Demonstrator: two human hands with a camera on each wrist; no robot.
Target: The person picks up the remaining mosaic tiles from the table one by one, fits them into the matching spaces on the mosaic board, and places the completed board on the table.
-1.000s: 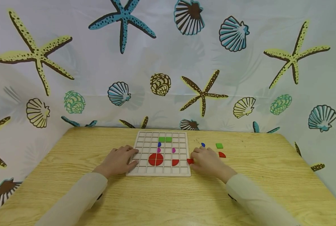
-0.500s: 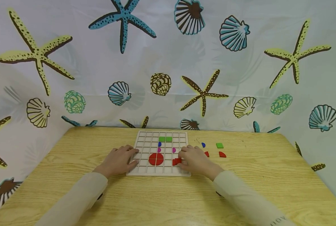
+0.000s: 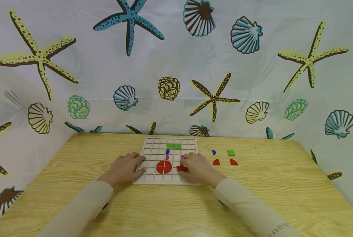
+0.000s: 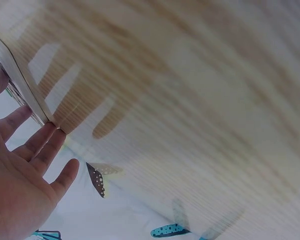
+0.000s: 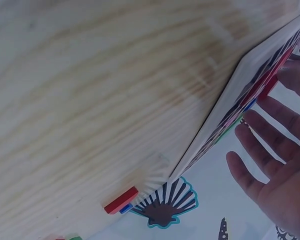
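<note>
The white gridded board (image 3: 157, 180) lies flat on the table, with colored pieces set in its squares. My left hand (image 3: 123, 168) rests along the board's left edge, its fingers fairly straight. Over the lower right squares, my right hand (image 3: 199, 168) pinches a red quarter circle (image 3: 180, 168) between thumb and fingers. A red disc of quarter pieces (image 3: 163, 167) sits left of it. Two green squares (image 3: 174, 145), a blue half circle (image 3: 167, 151) and a pink half circle (image 3: 167, 157) are above. Another pink piece (image 3: 182, 156) is partly covered by the right fingers.
On the table (image 3: 271, 191) right of the board lie a blue piece (image 3: 213, 152), a green square (image 3: 230, 152) and two red quarter circles, one nearer (image 3: 216, 162) and one farther right (image 3: 233, 162). A shell-print cloth (image 3: 176, 62) hangs behind the table.
My right hand has moved left from beside the board to over its lower right squares, carrying the red quarter circle. The left hand has stayed at the board's edge.
</note>
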